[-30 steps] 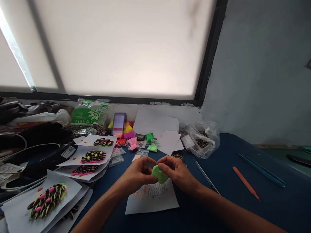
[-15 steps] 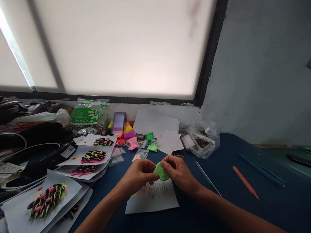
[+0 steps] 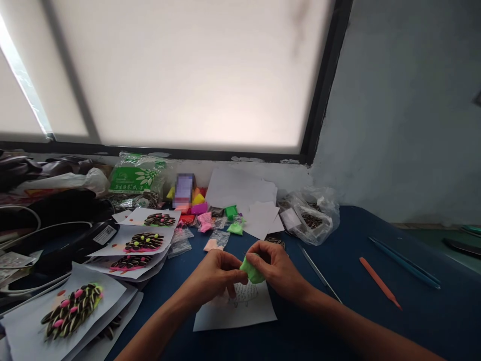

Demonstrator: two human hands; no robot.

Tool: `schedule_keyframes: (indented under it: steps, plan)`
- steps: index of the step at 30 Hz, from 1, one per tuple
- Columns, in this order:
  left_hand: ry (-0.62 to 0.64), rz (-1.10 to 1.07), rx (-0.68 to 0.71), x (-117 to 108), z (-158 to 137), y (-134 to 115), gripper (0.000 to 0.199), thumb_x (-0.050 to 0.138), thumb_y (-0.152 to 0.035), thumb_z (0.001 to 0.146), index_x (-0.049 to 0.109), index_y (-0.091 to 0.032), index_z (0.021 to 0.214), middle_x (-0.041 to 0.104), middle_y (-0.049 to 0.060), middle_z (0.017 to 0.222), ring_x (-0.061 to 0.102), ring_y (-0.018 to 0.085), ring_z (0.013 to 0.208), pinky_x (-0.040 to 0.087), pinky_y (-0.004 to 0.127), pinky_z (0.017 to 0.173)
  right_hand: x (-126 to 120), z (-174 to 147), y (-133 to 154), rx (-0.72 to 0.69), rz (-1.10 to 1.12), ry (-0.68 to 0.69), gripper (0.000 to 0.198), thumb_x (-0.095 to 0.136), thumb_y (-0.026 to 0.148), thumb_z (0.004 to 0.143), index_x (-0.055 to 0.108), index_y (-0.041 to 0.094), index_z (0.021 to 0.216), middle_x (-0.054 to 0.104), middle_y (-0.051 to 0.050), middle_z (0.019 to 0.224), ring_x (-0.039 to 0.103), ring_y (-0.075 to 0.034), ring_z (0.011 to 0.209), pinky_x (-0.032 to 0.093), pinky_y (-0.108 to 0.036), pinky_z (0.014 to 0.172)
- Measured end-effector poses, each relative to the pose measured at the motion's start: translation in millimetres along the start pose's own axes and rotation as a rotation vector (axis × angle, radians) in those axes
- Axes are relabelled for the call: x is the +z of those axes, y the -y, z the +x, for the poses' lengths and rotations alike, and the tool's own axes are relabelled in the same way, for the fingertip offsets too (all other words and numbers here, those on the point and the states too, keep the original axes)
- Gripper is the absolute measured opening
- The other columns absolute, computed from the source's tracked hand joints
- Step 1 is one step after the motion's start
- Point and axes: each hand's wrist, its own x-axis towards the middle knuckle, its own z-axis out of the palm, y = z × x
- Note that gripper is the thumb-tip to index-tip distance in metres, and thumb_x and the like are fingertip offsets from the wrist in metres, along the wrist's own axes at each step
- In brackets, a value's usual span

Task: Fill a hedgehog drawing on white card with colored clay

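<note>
A flattened lump of light green modelling clay point(image 3: 254, 271) is pinched between my two hands. My left hand point(image 3: 217, 273) grips its left edge with thumb and fingers. On the other side, my right hand point(image 3: 271, 261) has its thumb and fingers closed on the upper right part. Below them lies a white sheet of paper point(image 3: 240, 317) with a line drawing, partly covered by my left hand and the clay. A peach patch of clay on that sheet is mostly hidden by my left fingers.
Finished seed pictures on paper point(image 3: 71, 311) are stacked at left. Bags of coloured clay point(image 3: 205, 222), a phone point(image 3: 184, 190) and blank paper point(image 3: 259, 219) lie behind. A plastic bag of seeds point(image 3: 313, 220), an orange clay tool point(image 3: 380, 282) and blue tweezers-like sticks point(image 3: 406, 263) are at right.
My right fingers have curled further over the green clay. The lump has bent and looks more folded, its visible shape narrower and slightly lower. The objects on the table stay where they were.
</note>
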Motion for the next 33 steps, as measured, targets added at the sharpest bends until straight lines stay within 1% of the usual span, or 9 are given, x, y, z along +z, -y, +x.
schedule_keyframes:
  steps: [4, 8, 13, 16, 19, 24, 26, 30, 33]
  plan:
    - [0.025, 0.053, 0.008, -0.3, -0.2, -1.1, 0.024, 0.068, -0.035, 0.067, 0.075, -0.013, 0.073, 0.063, 0.001, 0.056, 0.057, 0.013, 0.047, 0.03, 0.021, 0.043, -0.5, 0.2, 0.7, -0.001, -0.008, 0.012, 0.022, 0.063, 0.035, 0.086, 0.065, 0.015, 0.078, 0.06, -0.002, 0.072, 0.053, -0.013, 0.065, 0.042, -0.025, 0.058]
    - [0.133, 0.05, 0.035, -4.8, -3.9, -10.4, 0.027, 0.068, -0.031, 0.066, 0.076, -0.014, 0.085, 0.071, 0.004, 0.074, 0.061, 0.014, 0.055, 0.034, 0.021, 0.046, -0.7, 0.0, 1.6, -0.001, 0.019, 0.028, 0.024, 0.063, 0.038, 0.087, 0.066, 0.015, 0.079, 0.059, -0.001, 0.072, 0.052, -0.013, 0.064, 0.042, -0.025, 0.058]
    - [0.023, 0.039, 0.028, -5.3, -2.1, -7.6, 0.033, 0.069, -0.044, 0.068, 0.073, -0.012, 0.075, 0.062, 0.001, 0.051, 0.056, 0.013, 0.047, 0.03, 0.021, 0.045, 0.2, 0.1, 2.9, 0.012, 0.081, 0.084, 0.032, 0.064, 0.046, 0.085, 0.068, 0.015, 0.08, 0.063, -0.003, 0.076, 0.057, -0.014, 0.069, 0.045, -0.025, 0.061]
    - [-0.031, -0.029, 0.021, -6.0, 1.1, -2.7, 0.035, 0.074, -0.047, 0.063, 0.069, -0.014, 0.071, 0.064, 0.0, 0.057, 0.058, 0.013, 0.048, 0.029, 0.021, 0.044, -0.6, 2.0, 1.6, 0.008, 0.099, 0.049, 0.04, 0.057, 0.055, 0.089, 0.068, 0.016, 0.085, 0.064, -0.004, 0.081, 0.059, -0.015, 0.072, 0.045, -0.026, 0.063]
    - [-0.031, -0.049, 0.007, -8.6, 0.6, -4.4, 0.037, 0.075, -0.048, 0.061, 0.07, -0.014, 0.074, 0.065, 0.0, 0.062, 0.061, 0.014, 0.051, 0.029, 0.021, 0.044, -2.1, 3.7, 0.5, 0.003, 0.108, 0.042, 0.043, 0.06, 0.058, 0.086, 0.066, 0.015, 0.08, 0.06, -0.002, 0.074, 0.055, -0.013, 0.066, 0.044, -0.025, 0.059]
    - [0.084, -0.033, 0.065, -9.1, -5.1, -13.1, 0.032, 0.073, -0.043, 0.068, 0.073, -0.016, 0.084, 0.072, 0.004, 0.079, 0.065, 0.019, 0.078, 0.042, 0.026, 0.064, -2.1, 1.8, 2.7, 0.0, 0.11, 0.072, 0.041, 0.067, 0.057, 0.081, 0.065, 0.016, 0.074, 0.057, 0.001, 0.067, 0.05, -0.012, 0.061, 0.041, -0.024, 0.057]
    - [0.041, -0.031, 0.109, -8.9, -4.4, -12.0, 0.036, 0.07, -0.048, 0.071, 0.074, -0.016, 0.086, 0.072, 0.005, 0.082, 0.063, 0.02, 0.08, 0.043, 0.028, 0.069, -1.2, 0.4, 3.7, 0.001, 0.106, 0.08, 0.043, 0.065, 0.058, 0.083, 0.065, 0.016, 0.073, 0.056, 0.0, 0.067, 0.051, -0.013, 0.062, 0.041, -0.025, 0.057]
    - [-0.134, 0.029, 0.101, -11.5, -0.2, -4.8, 0.045, 0.067, -0.06, 0.069, 0.071, -0.016, 0.076, 0.065, 0.002, 0.066, 0.057, 0.017, 0.065, 0.039, 0.026, 0.059, 0.3, -1.0, 4.3, 0.015, 0.096, 0.068, 0.046, 0.054, 0.061, 0.089, 0.062, 0.017, 0.079, 0.056, -0.001, 0.073, 0.052, -0.013, 0.064, 0.043, -0.026, 0.059]
    - [-0.132, -0.014, 0.073, -15.8, -0.1, -6.7, 0.047, 0.068, -0.061, 0.067, 0.068, -0.015, 0.075, 0.064, 0.001, 0.064, 0.057, 0.015, 0.061, 0.039, 0.025, 0.056, -1.3, 0.2, 5.6, 0.051, 0.086, 0.087, 0.042, 0.063, 0.058, 0.083, 0.062, 0.016, 0.087, 0.06, -0.002, 0.079, 0.055, -0.014, 0.067, 0.046, -0.027, 0.06]
